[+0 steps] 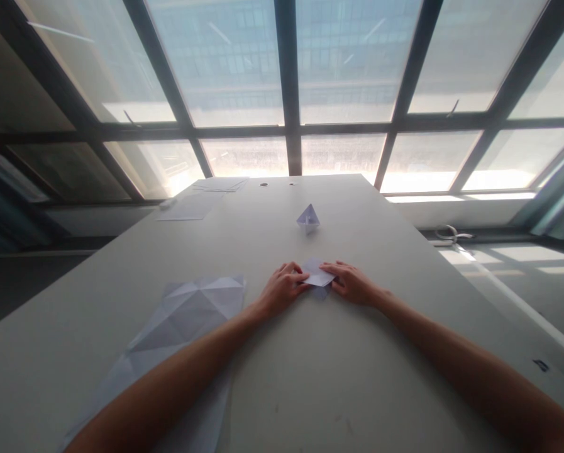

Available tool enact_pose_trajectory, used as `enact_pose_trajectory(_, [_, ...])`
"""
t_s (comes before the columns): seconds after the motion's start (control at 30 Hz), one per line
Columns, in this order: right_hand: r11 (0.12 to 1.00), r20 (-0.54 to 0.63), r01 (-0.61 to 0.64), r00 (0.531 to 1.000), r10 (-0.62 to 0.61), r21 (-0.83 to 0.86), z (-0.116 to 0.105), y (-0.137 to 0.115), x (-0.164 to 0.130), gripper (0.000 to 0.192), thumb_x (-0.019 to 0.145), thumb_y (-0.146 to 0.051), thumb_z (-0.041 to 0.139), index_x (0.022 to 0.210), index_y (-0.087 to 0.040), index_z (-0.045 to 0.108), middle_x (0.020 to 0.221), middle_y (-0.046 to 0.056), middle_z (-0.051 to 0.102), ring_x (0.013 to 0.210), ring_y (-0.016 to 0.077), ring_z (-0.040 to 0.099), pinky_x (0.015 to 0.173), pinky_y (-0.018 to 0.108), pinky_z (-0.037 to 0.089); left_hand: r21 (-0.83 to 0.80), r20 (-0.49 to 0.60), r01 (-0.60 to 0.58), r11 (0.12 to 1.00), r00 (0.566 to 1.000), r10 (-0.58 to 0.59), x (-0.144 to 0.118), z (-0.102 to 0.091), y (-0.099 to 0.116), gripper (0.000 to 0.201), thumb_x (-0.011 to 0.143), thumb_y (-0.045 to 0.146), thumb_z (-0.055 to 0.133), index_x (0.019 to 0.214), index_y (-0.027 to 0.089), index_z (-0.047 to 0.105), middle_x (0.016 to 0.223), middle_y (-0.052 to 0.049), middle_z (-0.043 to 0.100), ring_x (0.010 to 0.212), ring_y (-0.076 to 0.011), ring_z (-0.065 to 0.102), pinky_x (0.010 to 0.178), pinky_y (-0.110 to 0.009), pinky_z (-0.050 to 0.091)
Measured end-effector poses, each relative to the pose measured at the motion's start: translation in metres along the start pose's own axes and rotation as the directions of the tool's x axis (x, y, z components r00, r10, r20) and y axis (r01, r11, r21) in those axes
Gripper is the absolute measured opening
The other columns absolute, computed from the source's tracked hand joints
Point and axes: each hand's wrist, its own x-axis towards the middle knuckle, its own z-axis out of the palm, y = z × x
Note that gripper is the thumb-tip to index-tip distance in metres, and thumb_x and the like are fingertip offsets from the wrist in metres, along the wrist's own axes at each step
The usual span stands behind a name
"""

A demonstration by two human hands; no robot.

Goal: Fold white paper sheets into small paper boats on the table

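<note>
Creased sheet (187, 321) cut off by left arm; both hands hide folded paper (318, 275) edges

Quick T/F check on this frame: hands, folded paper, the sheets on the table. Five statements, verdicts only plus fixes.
1. Both hands, left hand and right hand, touch the small white folded paper piece. True.
2. The small white folded paper boat stands beyond the hands on the pale grey table. True.
3. The large creased white paper sheet lies to the right of the hands. False: it lies to their left, partly under the left forearm.
4. The right hand holds scissors. False: its fingers rest on the folded piece.
5. Flat sheets lie at the far left edge. True.
</note>
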Motion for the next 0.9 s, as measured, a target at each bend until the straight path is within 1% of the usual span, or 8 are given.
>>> enact_pose_trajectory(0.17, [1.0, -0.018, 0.015, 1.0, -0.015, 0.011, 0.0016, 0.0024, 0.001, 0.046, 0.085, -0.019, 0.056, 0.13, -0.022, 0.059, 0.131, 0.008, 0.063, 0.12, 0.0242, 0.059, 0.112, 0.044, 0.035, -0.056, -0.009, -0.009, 0.998, 1.0, 0.009, 0.0007, -0.0031, 0.001, 0.028, 0.098, 0.035, 0.05, 0.116, 0.033, 0.071, 0.102, -0.004, 0.064, 0.1, -0.0204, 0.056, 0.094, -0.034, 0.046])
enact_pose_trajectory(0.33, [0.996, -0.062, 0.04, 0.997, -0.035, 0.082, 0.0024, 0.0036, 0.0025, 0.03, 0.089, -0.02, 0.051, 0.113, -0.025, 0.069, 0.118, 0.004, 0.07, 0.112, 0.024, 0.063, 0.106, 0.044, 0.041, -0.125, -0.024, 0.002, 0.992, 1.0, -0.005, 0.0009, -0.0036, 0.001, 0.028, 0.098, 0.032, 0.049, 0.108, 0.03, 0.074, 0.096, -0.004, 0.067, 0.095, -0.0194, 0.059, 0.09, -0.032, 0.047])
enact_pose_trajectory(0.47, [0.994, -0.098, 0.059, 0.994, -0.05, 0.092, 0.0012, 0.0039, 0.0027, 0.022, 0.092, -0.023, 0.052, 0.096, -0.022, 0.073, 0.104, 0.008, 0.072, 0.102, 0.0235, 0.064, 0.092, 0.039, 0.049, -0.119, -0.031, 0.014, 0.993, 0.999, -0.018, 0.0011, -0.0026, 0.0002, 0.028, 0.098, 0.032, 0.049, 0.1, 0.026, 0.076, 0.094, -0.005, 0.068, 0.092, -0.0193, 0.06, 0.088, -0.032, 0.047])
enact_pose_trajectory(0.57, [0.998, -0.109, 0.036, 0.994, -0.031, 0.042, 0.0005, 0.0039, 0.0028, 0.024, 0.095, -0.028, 0.051, 0.087, -0.021, 0.073, 0.087, 0.009, 0.069, 0.09, 0.022, 0.063, 0.082, 0.035, 0.05, -0.107, -0.048, 0.028, 0.994, 0.998, -0.034, 0.0014, -0.0031, 0.0002, 0.029, 0.099, 0.032, 0.047, 0.097, 0.024, 0.075, 0.095, -0.006, 0.07, 0.09, -0.0194, 0.061, 0.087, -0.032, 0.047])
enact_pose_trajectory(0.63, [0.999, -0.118, 0.012, 0.993, -0.008, 0.035, 0.0008, 0.0043, 0.0031, 0.027, 0.097, -0.029, 0.048, 0.088, -0.021, 0.072, 0.084, 0.008, 0.068, 0.086, 0.0212, 0.062, 0.08, 0.033, 0.049, -0.103, -0.064, 0.036, 0.994, 0.997, -0.043, 0.0018, -0.0037, 0.0004, 0.03, 0.099, 0.031, 0.045, 0.099, 0.023, 0.074, 0.096, -0.006, 0.071, 0.09, -0.0195, 0.062, 0.087, -0.032, 0.047])
enact_pose_trajectory(0.7, [0.998, -0.147, -0.033, 0.988, 0.041, 0.055, 0.0021, 0.0053, 0.0036, 0.027, 0.097, -0.029, 0.046, 0.097, -0.02, 0.072, 0.087, 0.008, 0.07, 0.085, 0.0208, 0.062, 0.08, 0.033, 0.048, -0.105, -0.078, 0.055, 0.993, 0.995, -0.063, 0.0022, -0.0038, 0.0008, 0.03, 0.099, 0.029, 0.044, 0.103, 0.022, 0.072, 0.098, -0.006, 0.072, 0.091, -0.0197, 0.063, 0.088, -0.033, 0.047])
enact_pose_trajectory(0.8, [0.991, -0.179, -0.111, 0.976, 0.124, 0.082, 0.0045, 0.0077, 0.0042, 0.027, 0.094, -0.028, 0.049, 0.112, -0.02, 0.069, 0.091, 0.008, 0.071, 0.084, 0.0206, 0.064, 0.08, 0.033, 0.048, -0.105, -0.092, 0.102, 0.989, 0.989, -0.112, 0.0028, -0.0028, 0.0009, 0.029, 0.098, 0.027, 0.044, 0.11, 0.022, 0.07, 0.103, -0.006, 0.072, 0.095, -0.021, 0.064, 0.09, -0.033, 0.047])
enact_pose_trajectory(0.9, [0.986, -0.18, -0.151, 0.97, 0.161, 0.068, 0.0058, 0.0092, 0.0043, 0.03, 0.091, -0.026, 0.052, 0.116, -0.021, 0.067, 0.088, 0.006, 0.071, 0.081, 0.0198, 0.064, 0.078, 0.032, 0.048, -0.082, -0.106, 0.155, 0.985, 0.981, -0.163, 0.0032, -0.0015, 0.0004, 0.028, 0.097, 0.027, 0.046, 0.116, 0.021, 0.067, 0.097, -0.006, 0.072, 0.094, -0.0211, 0.065, 0.088, -0.032, 0.047])
